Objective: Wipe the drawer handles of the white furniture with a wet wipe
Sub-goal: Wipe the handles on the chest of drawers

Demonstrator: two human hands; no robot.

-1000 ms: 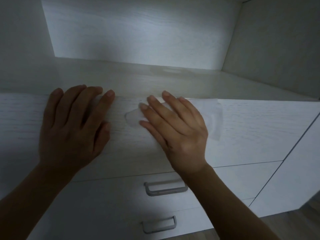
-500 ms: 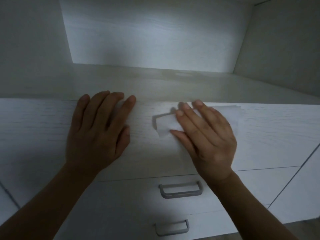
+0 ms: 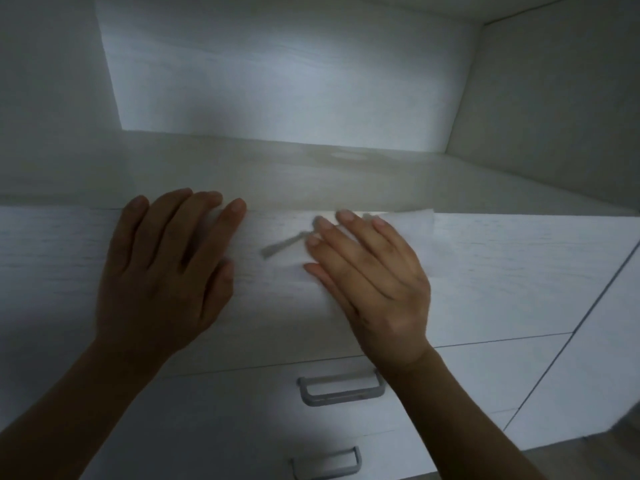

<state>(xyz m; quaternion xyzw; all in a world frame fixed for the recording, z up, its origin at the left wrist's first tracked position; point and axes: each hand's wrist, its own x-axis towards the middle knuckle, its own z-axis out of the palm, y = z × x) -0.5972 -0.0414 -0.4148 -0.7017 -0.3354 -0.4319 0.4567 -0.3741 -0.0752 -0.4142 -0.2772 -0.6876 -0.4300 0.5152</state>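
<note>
Wet wipe (image 3: pixel 414 220) slid right, baring left end of top drawer handle (image 3: pixel 282 247); R hand (image 3: pixel 374 289) presses it flat, fingers straight, together; L hand (image 3: pixel 166 271) flat on drawer front (image 3: pixel 519 271), fingers slightly apart.

The left hand (image 3: pixel 162 271) lies flat on the top drawer front (image 3: pixel 519 271), left of its handle (image 3: pixel 282 246). The right hand (image 3: pixel 374 278) presses the wet wipe (image 3: pixel 412 220) just right of that handle. A second handle (image 3: pixel 341 389) sits below, with a third handle (image 3: pixel 325 462) under it.
</note>
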